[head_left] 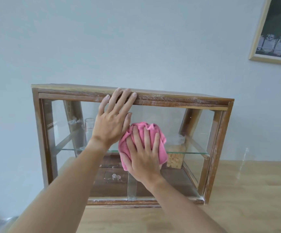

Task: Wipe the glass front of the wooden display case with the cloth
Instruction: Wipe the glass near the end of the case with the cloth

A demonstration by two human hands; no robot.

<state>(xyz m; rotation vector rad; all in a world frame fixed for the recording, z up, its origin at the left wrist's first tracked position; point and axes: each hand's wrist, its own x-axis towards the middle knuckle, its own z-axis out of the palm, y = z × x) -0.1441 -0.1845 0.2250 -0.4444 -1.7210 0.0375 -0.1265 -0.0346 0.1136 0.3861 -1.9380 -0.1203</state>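
Observation:
A wooden display case with a sloping glass front stands on a light wooden table. My right hand lies flat on a bunched pink cloth and presses it against the middle of the glass, near the level of the inner glass shelf. My left hand rests with fingers spread on the top front rail and upper glass, just left of the cloth, and holds nothing. Part of the cloth is hidden under my right palm.
Inside the case are a clear measuring cup at the left and a cork-like block at the right. The table extends right and toward me. A framed picture hangs on the wall at the upper right.

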